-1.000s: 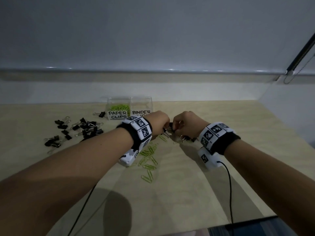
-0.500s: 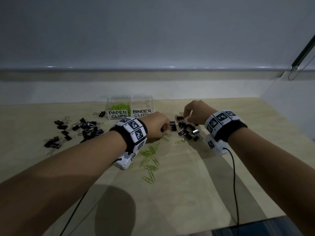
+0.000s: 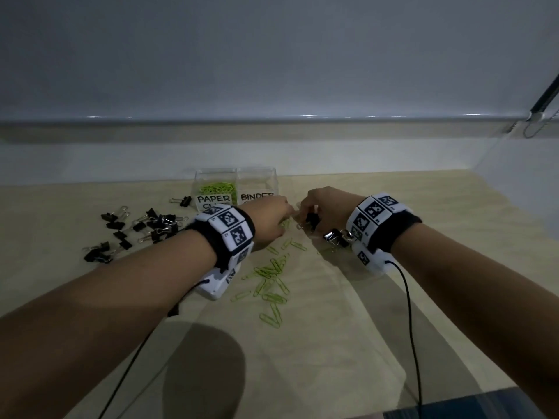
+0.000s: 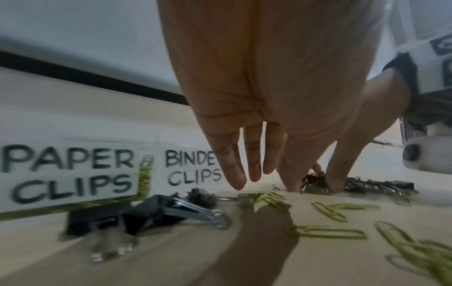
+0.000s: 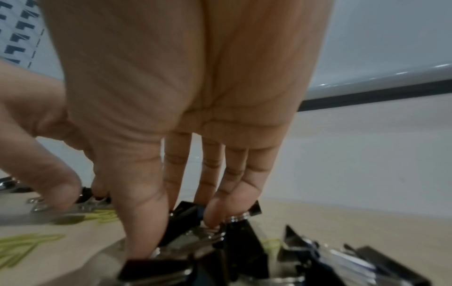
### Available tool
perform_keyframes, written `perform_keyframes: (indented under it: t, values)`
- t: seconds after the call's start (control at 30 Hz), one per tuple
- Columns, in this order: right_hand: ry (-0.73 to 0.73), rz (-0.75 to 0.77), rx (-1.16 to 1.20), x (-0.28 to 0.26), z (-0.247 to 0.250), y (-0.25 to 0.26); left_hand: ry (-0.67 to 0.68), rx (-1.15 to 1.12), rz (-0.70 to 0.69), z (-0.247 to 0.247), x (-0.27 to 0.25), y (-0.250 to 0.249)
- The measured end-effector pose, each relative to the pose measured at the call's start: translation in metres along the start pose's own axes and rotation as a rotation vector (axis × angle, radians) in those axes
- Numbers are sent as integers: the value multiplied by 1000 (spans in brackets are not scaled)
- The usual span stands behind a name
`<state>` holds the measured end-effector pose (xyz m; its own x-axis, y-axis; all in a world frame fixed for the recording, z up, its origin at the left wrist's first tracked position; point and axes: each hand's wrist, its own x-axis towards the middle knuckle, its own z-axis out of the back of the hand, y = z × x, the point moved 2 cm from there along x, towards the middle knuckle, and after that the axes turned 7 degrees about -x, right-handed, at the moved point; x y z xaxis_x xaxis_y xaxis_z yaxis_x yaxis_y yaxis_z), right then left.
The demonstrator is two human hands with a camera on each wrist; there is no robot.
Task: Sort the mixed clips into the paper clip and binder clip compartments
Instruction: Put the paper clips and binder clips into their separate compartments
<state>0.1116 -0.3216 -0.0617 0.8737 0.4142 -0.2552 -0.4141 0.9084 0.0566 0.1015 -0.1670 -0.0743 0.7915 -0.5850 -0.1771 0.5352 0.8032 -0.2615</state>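
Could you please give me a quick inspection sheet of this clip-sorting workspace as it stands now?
Surface: pale wooden table, dimly lit.
Job's things: clear organizer labelled for paper and binder clips; green paper clips loose at centre; black binder clips scattered left, more under the right hand.
Clutter: nothing seen.
Hands: left hand fingers reach down among clips; right hand digs into a binder clip pile.
Cables: black wrist-camera cables trail over the table.
Surroundings: plain grey wall.

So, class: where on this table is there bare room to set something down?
Bare wood lies near the front edge of the table, below the green paper clips, and right of the right hand. It is crowded at the binder clips left and between both hands.
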Motion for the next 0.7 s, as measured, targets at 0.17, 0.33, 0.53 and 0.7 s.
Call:
perform_keyframes:
  t: [0.17,0.33,0.53,0.7]
  values:
    - [-18,-12,79,-9,-2,-6,42,90,-1,-8,12,-8]
    - [-83,-86,222,-17,2,-29,38,-28,-32,-19,-2,1]
    - [-117,-246,216,-26,7,-80,33,-101,-90,-8,-9,-12]
    - [-119,-202,101,-29,2,-76,34,-43,-135,-13,13,-48]
